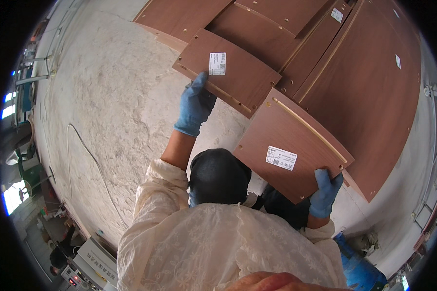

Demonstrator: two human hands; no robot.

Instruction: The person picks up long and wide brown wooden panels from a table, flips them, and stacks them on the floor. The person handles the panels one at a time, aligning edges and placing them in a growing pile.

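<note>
Reddish-brown rectangular wood-grain panel (237, 72) pinched in my blue-gloved left hand (195, 107), second panel (301, 138) pinched in my right hand (325, 193); both labelled already, neither released yet.

Left brown wood-grain panel (238, 72): slanted, white label on face, pale groove along lower edge, holes near corners; held at lower edge. Right brown wood-grain panel (296, 137): slanted, 1 white label, groove along upper-right edge; held at lower-right edge.
</note>
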